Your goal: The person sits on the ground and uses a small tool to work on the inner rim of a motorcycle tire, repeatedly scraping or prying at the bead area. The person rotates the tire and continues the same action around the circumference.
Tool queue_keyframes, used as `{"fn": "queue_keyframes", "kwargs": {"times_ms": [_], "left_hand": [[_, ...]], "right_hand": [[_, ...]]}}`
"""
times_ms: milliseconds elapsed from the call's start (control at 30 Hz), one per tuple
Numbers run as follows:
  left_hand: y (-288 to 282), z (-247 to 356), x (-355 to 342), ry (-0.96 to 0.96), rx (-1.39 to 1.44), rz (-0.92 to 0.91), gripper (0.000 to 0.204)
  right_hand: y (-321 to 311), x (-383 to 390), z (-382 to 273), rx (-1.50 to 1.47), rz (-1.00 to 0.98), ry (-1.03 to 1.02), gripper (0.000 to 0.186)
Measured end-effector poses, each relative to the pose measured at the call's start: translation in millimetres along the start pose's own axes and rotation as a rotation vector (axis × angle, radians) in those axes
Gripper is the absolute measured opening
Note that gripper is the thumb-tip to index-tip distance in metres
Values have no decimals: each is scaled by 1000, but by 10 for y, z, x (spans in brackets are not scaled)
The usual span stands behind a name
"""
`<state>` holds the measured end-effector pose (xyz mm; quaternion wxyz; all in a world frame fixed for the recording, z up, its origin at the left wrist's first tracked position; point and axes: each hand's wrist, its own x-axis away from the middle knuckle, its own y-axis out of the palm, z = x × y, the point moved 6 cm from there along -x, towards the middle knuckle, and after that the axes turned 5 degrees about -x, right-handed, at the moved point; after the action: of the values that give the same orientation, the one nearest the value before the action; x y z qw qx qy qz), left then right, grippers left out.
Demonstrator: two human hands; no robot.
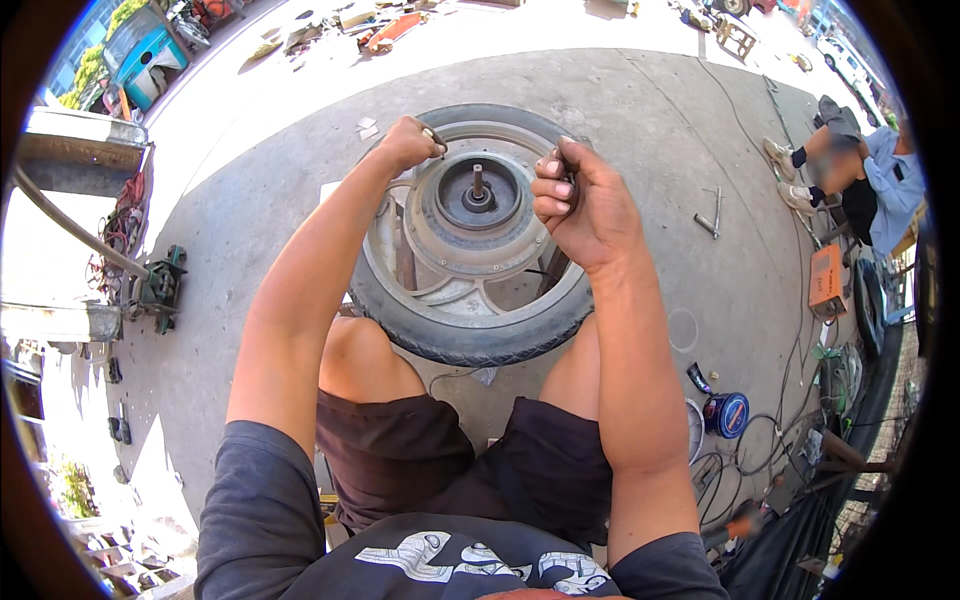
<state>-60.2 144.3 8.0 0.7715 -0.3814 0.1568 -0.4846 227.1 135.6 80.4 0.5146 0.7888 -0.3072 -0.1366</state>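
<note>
A wheel with a black tyre (460, 345), a pale spoked rim and a large hub (470, 255) lies flat in front of my knees, its central axle (478, 180) pointing up. My left hand (410, 143) is at the hub's upper left edge, fingers curled around something small that I cannot make out. My right hand (585, 205) is raised over the right side of the hub, fingers wrapped round a dark object, too hidden to name. The forearms cover parts of the tyre.
A seated person (885, 190) is at the right. Nearby lie an orange box (828, 280), cables, a metal T-tool (712, 220) and a blue tub (727, 414). A green metal fixture (160, 285) stands left; scattered parts (390, 30) lie beyond the wheel.
</note>
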Motion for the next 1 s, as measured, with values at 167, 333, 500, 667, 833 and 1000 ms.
{"fn": "queue_keyframes", "kwargs": {"times_ms": [167, 333, 500, 667, 833, 1000], "left_hand": [[2, -13, 14, 18, -14, 35, 21], [-9, -36, -4, 24, -67, 47, 23], [-4, -112, -56, 57, -138, 92, 25], [15, 32, -33, 109, -289, 57, 29], [55, 53, -42, 53, -374, 71, 32], [37, -15, 3, 57, -314, 96, 30]], "right_hand": [[15, 1, 4, 19, 6, 0, 14], [10, 2, 4, 36, 16, -7, 15], [16, 1, 11, 32, 16, -11, 15], [13, 5, 11, 36, 24, -19, 15], [17, -10, 11, 27, 10, -15, 14], [37, 20, 19, 64, 48, -10, 14]]}}
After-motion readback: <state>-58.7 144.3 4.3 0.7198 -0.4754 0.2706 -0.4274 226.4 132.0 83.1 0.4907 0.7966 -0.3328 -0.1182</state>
